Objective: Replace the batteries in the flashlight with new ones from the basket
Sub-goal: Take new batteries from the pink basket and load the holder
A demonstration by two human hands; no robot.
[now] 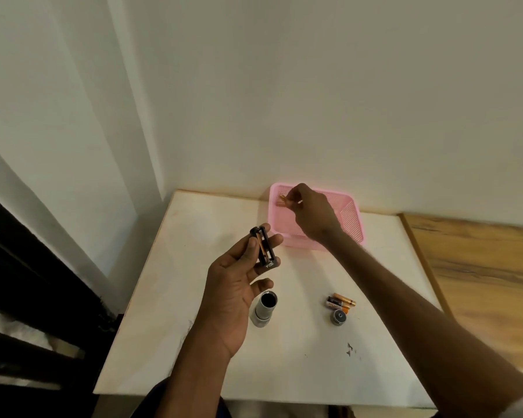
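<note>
Here, the silver flashlight (261, 312) rests uncapped, its dark bore showing.

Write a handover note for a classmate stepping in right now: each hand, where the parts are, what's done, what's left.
Left hand: holds the black battery holder above the table.
Right hand: fingers pinch a battery over the pink basket.
Flashlight body lies open on the table; cap beside loose batteries.
Done: flashlight opened, holder out. Left: load holder, reassemble.
</note>
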